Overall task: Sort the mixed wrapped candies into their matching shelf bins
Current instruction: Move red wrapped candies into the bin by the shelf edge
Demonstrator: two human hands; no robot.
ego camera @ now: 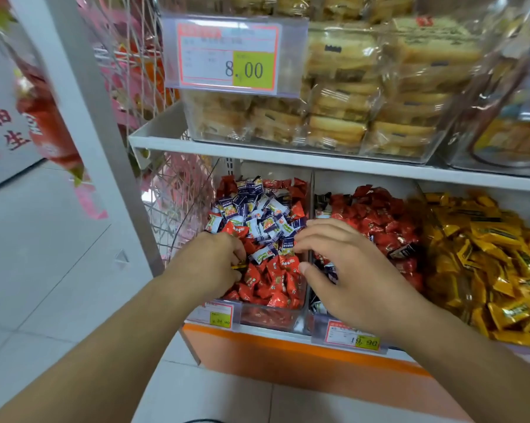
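Note:
A clear left bin (269, 320) on the lower shelf holds red candies (277, 280) in front and a heap of white-and-navy candies (263, 221) behind. My left hand (210, 264) is curled at the bin's left side and grips a yellow-wrapped candy (239, 266). My right hand (346, 270) hovers over the divider between this bin and the middle bin of red candies (376, 221), its fingers spread and slightly bent, thumb near the red pile, nothing visibly held. A right bin is full of yellow candies (486, 264).
Price tags (219, 317) (353, 338) hang on the bins' fronts above an orange shelf base (288, 355). The shelf above carries clear tubs of wrapped biscuits (343, 117). A wire rack (172, 215) with pink packets stands at the left, next to a tiled floor (43, 254).

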